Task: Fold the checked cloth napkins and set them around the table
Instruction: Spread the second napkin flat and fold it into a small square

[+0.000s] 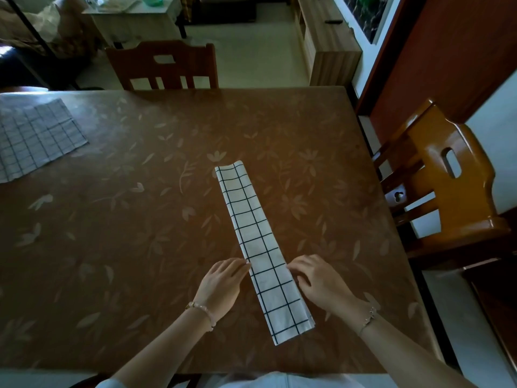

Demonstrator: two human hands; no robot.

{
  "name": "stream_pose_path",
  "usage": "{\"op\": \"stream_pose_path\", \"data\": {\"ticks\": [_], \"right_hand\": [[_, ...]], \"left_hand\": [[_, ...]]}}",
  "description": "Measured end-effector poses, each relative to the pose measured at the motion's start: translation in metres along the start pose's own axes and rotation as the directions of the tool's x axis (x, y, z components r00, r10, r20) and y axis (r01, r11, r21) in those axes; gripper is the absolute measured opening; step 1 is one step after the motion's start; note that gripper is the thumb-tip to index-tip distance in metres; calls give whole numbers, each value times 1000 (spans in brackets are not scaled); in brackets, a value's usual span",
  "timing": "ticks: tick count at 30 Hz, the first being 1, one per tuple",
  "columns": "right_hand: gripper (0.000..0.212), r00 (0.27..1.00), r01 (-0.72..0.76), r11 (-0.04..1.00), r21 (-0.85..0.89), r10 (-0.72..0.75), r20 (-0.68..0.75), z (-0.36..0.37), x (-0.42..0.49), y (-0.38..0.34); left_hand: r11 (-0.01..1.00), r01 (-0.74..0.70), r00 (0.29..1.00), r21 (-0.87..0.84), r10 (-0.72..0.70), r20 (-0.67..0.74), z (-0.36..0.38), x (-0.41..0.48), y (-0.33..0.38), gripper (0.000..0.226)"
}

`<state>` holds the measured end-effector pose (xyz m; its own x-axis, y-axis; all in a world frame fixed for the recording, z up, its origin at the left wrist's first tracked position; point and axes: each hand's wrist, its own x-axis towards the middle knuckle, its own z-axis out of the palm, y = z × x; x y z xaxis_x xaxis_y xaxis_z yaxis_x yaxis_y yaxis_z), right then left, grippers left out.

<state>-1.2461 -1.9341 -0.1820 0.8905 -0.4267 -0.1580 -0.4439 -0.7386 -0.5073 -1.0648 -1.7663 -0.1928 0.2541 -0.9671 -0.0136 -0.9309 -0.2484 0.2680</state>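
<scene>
A white napkin with dark checks (256, 233) lies folded into a long narrow strip on the brown table (140, 219), running from the middle toward the near edge. My left hand (223, 284) rests flat on the table with its fingertips touching the strip's left edge. My right hand (319, 281) lies on the other side, fingertips at the strip's right edge. Neither hand grips the cloth. A second checked napkin (36, 138) lies spread flat at the table's far left.
A dark wooden chair (165, 65) stands at the table's far side. An orange-brown chair (447, 177) stands at the right side. The table's leaf-patterned cover reaches the near edge by my body. A wall and doorframe (419, 51) rise at the right.
</scene>
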Motion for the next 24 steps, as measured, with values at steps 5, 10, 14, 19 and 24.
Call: {"op": "stream_pose_path", "data": {"ticks": [5, 10, 14, 19, 24], "right_hand": [[44, 995, 74, 985, -155, -62, 78, 4, -2, 4], [50, 996, 45, 975, -216, -27, 90, 5, -5, 7], [51, 997, 1, 986, -164, 12, 76, 6, -8, 7], [48, 999, -47, 996, -74, 48, 9, 5, -10, 5], [51, 999, 1, 998, -61, 2, 47, 4, -11, 7]], "left_hand": [[977, -179, 982, 119, 170, 85, 3, 7, -7, 62], [928, -317, 946, 196, 293, 141, 2, 17, -9, 62], [893, -383, 923, 239, 361, 131, 5, 21, -10, 61], [826, -481, 868, 292, 496, 26, 4, 38, -17, 35], [867, -459, 886, 193, 429, 176, -6, 42, -30, 43]]}}
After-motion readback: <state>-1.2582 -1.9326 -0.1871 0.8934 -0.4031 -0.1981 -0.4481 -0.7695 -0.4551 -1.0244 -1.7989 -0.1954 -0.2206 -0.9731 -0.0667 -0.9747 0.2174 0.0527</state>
